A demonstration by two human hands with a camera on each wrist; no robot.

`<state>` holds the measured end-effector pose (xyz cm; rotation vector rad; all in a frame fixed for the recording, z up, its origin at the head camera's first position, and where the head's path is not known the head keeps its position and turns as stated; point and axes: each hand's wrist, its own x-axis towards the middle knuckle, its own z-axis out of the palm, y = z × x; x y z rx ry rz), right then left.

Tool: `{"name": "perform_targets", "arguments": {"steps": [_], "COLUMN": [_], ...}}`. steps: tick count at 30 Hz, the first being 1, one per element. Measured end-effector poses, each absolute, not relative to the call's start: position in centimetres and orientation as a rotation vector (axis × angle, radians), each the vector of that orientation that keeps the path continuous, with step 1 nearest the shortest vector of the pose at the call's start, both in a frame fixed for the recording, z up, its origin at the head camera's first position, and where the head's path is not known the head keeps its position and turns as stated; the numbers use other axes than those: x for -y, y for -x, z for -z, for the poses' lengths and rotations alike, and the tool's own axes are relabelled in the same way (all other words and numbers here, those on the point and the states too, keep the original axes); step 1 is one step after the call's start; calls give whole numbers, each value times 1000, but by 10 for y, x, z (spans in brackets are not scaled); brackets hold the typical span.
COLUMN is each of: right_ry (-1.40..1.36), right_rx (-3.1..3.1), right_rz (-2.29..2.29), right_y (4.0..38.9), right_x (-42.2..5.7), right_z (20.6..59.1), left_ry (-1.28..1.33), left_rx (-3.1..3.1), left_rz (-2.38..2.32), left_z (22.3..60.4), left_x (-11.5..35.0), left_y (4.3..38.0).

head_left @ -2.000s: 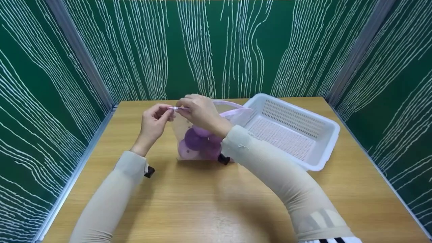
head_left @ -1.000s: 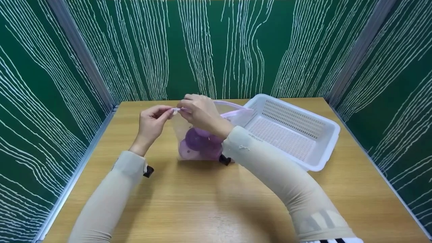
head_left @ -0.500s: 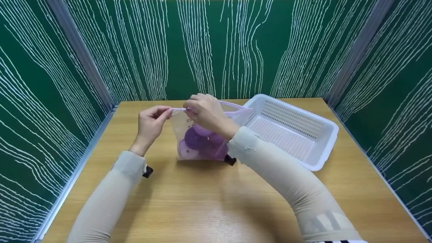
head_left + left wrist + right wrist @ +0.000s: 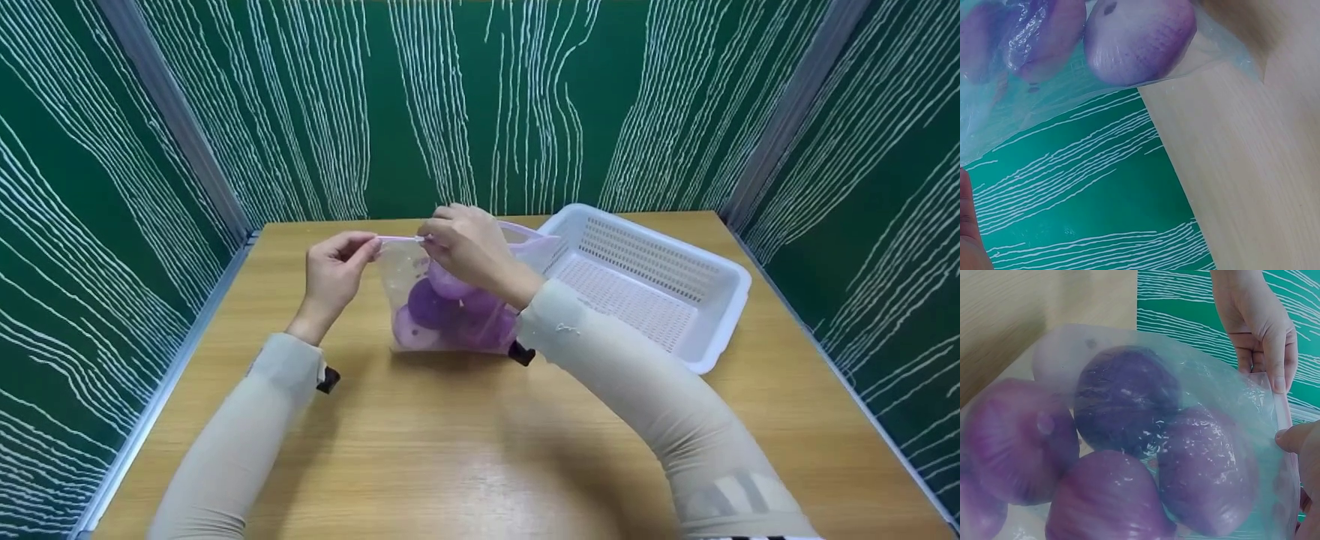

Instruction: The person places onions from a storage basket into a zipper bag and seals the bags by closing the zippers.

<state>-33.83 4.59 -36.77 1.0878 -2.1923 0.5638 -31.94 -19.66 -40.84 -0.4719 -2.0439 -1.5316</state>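
Note:
A clear zip bag (image 4: 401,292) with a lilac zip strip stands on the table, filled with several round purple and lilac balls (image 4: 435,306). My left hand (image 4: 336,279) pinches the bag's top left corner between thumb and fingertips. Farther along the strip, my right hand (image 4: 472,244) pinches the small white zip slider (image 4: 420,238). Left of the slider the strip runs straight; to its right the bag's mouth gapes. In the right wrist view, the right thumb (image 4: 1296,437) presses at the strip below the left hand. The balls show through the cloudy film (image 4: 1123,42) in the left wrist view.
A white plastic basket (image 4: 727,300) with perforated walls stands tilted at the back right, just behind the bag and the right forearm. The wooden table (image 4: 420,450) is bounded by green walls (image 4: 300,112) with white wavy lines.
My right hand has moved right along the strip with the slider, away from the left hand. The straight stretch of strip between the hands has grown longer. The left hand keeps its corner.

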Motion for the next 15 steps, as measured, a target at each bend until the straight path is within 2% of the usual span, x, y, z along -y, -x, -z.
{"name": "perform_targets", "arguments": {"steps": [15], "right_ry": [-1073], "right_rx": [2162], "right_rz": [-568], "right_y": [337], "right_x": [-55], "right_z": [370], "left_ry": [470], "left_rx": [2033], "left_rz": [1545], "left_z": [408], "left_x": [195], "left_y": [320]}}
